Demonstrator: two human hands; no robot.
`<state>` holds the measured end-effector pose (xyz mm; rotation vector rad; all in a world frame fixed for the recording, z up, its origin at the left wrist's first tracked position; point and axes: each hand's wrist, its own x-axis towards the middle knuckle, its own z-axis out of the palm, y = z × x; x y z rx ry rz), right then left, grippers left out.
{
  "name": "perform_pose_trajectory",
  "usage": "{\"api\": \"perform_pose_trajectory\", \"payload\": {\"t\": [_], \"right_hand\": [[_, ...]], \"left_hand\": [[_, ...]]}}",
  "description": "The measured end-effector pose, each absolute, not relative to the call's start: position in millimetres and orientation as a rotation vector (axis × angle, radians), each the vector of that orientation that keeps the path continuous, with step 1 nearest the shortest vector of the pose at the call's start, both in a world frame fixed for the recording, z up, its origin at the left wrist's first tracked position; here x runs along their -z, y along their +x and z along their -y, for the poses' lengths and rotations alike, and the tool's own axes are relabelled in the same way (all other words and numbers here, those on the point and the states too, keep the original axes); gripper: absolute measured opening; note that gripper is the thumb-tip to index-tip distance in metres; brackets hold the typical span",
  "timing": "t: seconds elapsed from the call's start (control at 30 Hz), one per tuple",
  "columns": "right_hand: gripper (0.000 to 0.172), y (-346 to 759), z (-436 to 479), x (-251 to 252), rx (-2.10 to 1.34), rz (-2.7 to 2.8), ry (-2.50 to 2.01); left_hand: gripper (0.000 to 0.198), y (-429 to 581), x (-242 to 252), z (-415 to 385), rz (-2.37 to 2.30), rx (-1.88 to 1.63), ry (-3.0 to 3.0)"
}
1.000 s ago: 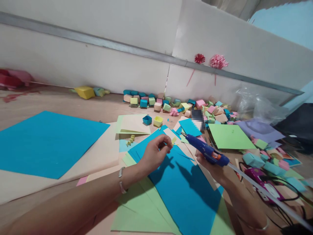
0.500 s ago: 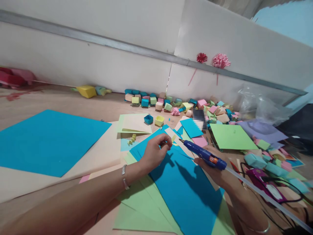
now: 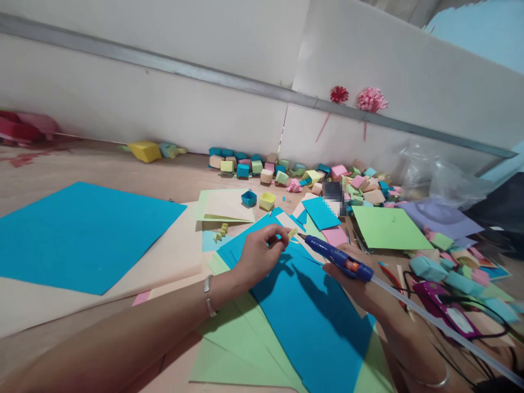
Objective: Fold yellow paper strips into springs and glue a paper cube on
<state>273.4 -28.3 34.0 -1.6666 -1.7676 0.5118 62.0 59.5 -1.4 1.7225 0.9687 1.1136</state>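
Between thumb and fingertips, my left hand (image 3: 265, 252) pinches a small yellow paper strip (image 3: 292, 233) above the blue paper sheets (image 3: 315, 311). My right hand (image 3: 356, 278) is wrapped round a blue hot glue gun (image 3: 338, 256), with a long whitish glue stick (image 3: 434, 322) running out of its back. The gun's nozzle points left and lies right by the strip; whether they touch I cannot tell. Beyond my left hand stand a small blue paper box (image 3: 249, 198) and a yellow paper box (image 3: 267, 201), both with open tops. Folded yellow paper bits (image 3: 221, 233) lie to the left.
Several coloured paper boxes (image 3: 266, 176) line the wall. A large blue sheet (image 3: 90, 240) lies at left, light green sheets (image 3: 241, 349) below my hands. At right are a green sheet (image 3: 388, 226), a purple power strip (image 3: 444, 311) with black cords, and red-handled pliers (image 3: 391, 278).
The glue gun has shifted slightly left, its nozzle closer to the yellow strip. The strip has tilted a little in my left hand, which stays nearly in place.
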Motion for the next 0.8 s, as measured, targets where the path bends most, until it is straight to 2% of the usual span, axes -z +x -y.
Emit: {"api": "perform_pose_trajectory", "payload": {"t": [0.27, 0.5, 0.8], "right_hand": [[0.028, 274.2, 27.8, -32.7, -0.494, 1.792, -1.677], [0.021, 271.0, 26.5, -34.5, -0.486, 1.787, -1.684], [0.022, 277.7, 25.8, -28.4, -0.515, 1.698, -1.71]], "left_hand": [[0.014, 62.6, 7.5, -59.6, -0.949, -1.101, 1.74], [0.018, 63.5, 7.2, -57.3, -0.917, -1.12, 1.769], [0.014, 62.0, 1.7, -59.7, -0.934, -1.168, 1.651]]}}
